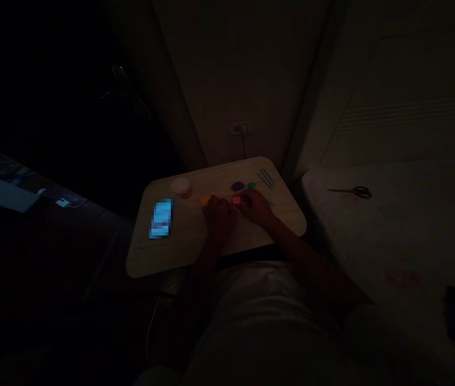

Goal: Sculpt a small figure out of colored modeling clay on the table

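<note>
In the dim light, my right hand has its fingers closed around a bright pink lump of modelling clay over the small table. My left hand is right beside it, fingers curled in; whatever they may hold is hidden. A yellow-orange piece shows at the far side of my left fingers. Just beyond the pink clay lie a purple lump and a green lump. Several thin bluish sticks rest past my right hand, and another bluish piece lies beside it.
A white-lidded tub and a lit phone occupy the left of the wooden table. Scissors lie on a pale surface to the right. A wall socket with a plugged-in cord is behind the table.
</note>
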{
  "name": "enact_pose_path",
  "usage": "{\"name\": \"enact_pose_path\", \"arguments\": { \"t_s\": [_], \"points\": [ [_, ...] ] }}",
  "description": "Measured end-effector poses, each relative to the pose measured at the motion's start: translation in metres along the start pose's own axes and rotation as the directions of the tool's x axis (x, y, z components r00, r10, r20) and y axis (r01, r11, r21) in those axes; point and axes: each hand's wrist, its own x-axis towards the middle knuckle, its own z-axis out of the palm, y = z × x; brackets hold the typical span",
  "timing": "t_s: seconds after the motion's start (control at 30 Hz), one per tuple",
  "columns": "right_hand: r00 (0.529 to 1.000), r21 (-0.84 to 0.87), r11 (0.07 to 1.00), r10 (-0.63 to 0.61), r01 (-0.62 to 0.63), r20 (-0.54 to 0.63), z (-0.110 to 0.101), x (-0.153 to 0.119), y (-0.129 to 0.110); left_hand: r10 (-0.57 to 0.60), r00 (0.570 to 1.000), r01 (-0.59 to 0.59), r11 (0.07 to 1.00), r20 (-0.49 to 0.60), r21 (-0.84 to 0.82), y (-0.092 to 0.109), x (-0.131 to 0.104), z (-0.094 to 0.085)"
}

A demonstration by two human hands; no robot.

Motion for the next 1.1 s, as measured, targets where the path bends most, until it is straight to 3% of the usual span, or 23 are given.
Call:
{"name": "enact_pose_path", "arguments": {
  "t_s": [0.2,0.43,0.67,1.1],
  "points": [
    [0.998,0.138,0.989,0.054,-0.050,-0.027,-0.0037,-0.0012,-0.0021,0.053,0.999,-0.053,0.998,0.000,-0.013,-0.0015,0.0024,0.0052],
    [0.998,0.152,0.986,0.063,-0.061,-0.008,-0.0045,-0.0021,-0.0028,0.097,0.992,-0.103,0.992,-0.080,-0.079,-0.0042,0.0026,0.0046],
    [0.999,0.148,0.988,0.045,-0.042,-0.013,-0.0059,-0.0019,-0.0065,0.014,0.992,-0.033,0.988,-0.122,-0.152,-0.0068,0.0030,0.0045],
    [1.000,0.088,0.996,0.007,-0.007,-0.003,-0.0044,-0.0025,-0.0049,0.011,0.995,-0.027,0.987,-0.102,-0.158,-0.0041,0.0031,0.0007]
  ]
}}
